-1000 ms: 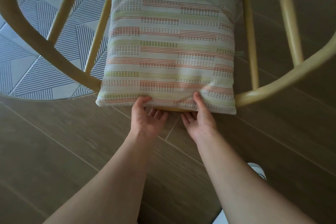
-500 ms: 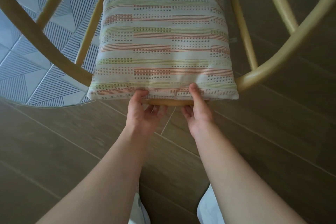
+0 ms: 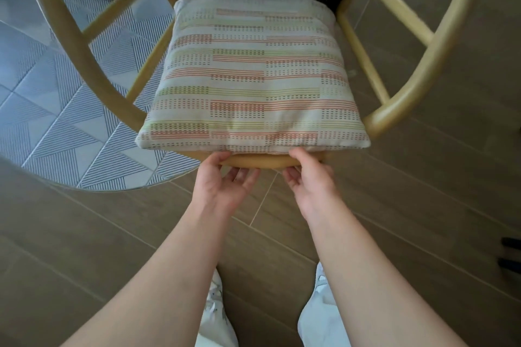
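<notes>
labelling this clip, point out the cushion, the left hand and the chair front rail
cushion [image 3: 253, 79]: head view, middle of its striped top
left hand [image 3: 225, 189]: head view, middle of the hand
chair front rail [image 3: 263, 162]: head view, bare wood between the hands

Brown wood-look planks make up the floor [image 3: 423, 205]. At its far left lies a curved-edged area of grey tiles [image 3: 64, 127] with striped triangles. Two white shoes [image 3: 217, 318] stand on the planks at the near edge, slightly apart. Two small dark shapes [image 3: 511, 242], too cut off to identify, sit at the right edge.
</notes>
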{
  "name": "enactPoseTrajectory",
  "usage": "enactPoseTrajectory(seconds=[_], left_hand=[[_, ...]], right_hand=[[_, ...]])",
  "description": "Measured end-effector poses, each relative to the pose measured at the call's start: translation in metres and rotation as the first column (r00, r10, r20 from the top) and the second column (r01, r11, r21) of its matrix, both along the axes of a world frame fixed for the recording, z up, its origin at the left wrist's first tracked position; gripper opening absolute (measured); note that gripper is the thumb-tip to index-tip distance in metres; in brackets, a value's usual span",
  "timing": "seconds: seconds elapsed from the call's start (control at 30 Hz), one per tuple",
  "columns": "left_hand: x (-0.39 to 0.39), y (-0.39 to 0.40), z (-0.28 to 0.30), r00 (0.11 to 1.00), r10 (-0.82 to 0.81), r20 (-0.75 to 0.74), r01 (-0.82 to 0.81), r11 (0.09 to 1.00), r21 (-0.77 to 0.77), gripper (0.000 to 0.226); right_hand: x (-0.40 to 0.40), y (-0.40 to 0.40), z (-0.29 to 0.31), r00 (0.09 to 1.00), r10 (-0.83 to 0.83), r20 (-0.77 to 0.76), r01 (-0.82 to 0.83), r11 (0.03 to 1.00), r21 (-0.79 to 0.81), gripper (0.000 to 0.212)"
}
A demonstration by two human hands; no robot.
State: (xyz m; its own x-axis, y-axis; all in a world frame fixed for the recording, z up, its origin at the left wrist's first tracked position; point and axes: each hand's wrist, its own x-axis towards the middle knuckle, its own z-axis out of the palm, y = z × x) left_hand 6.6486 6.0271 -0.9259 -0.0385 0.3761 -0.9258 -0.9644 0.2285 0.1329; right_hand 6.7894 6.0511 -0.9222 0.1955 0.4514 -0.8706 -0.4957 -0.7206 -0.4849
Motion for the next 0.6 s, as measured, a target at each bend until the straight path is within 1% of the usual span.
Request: enactPoseTrajectory(seconds=[0.07,0.13,0.33,0.4,0.5,0.6], left_hand=[[-0.002,0.009,0.017,0.999,-0.043,-0.008,0.043,0.999,0.002,0.022],[-0.005,0.018,0.031,0.996,-0.08,-0.033,0.08,0.997,0.005,0.012],[-0.011,0.051,0.069,0.993,-0.097,-0.065,0.099,0.995,0.023,0.01],[-0.013,0.063,0.086,0.99,-0.113,-0.08,0.117,0.992,0.04,0.015],[-0.016,0.081,0.11,0.983,-0.135,-0.125,0.144,0.987,0.068,0.035],[-0.02,0.103,0.134,0.965,-0.181,-0.192,0.2,0.976,0.082,0.041]], right_hand=[[-0.001,0.008,0.016,1.0,-0.001,0.023,0.001,1.0,-0.011,0.016],[-0.002,0.017,0.031,0.999,0.003,0.05,-0.002,1.0,-0.017,0.017],[-0.005,0.046,0.072,0.993,0.032,0.117,-0.031,0.999,-0.004,0.018],[-0.005,0.059,0.089,0.991,0.036,0.128,-0.037,0.999,0.007,0.021],[-0.007,0.077,0.114,0.991,0.032,0.128,-0.036,0.999,0.031,0.02],[-0.011,0.099,0.141,0.991,0.029,0.13,-0.037,0.998,0.058,0.021]])
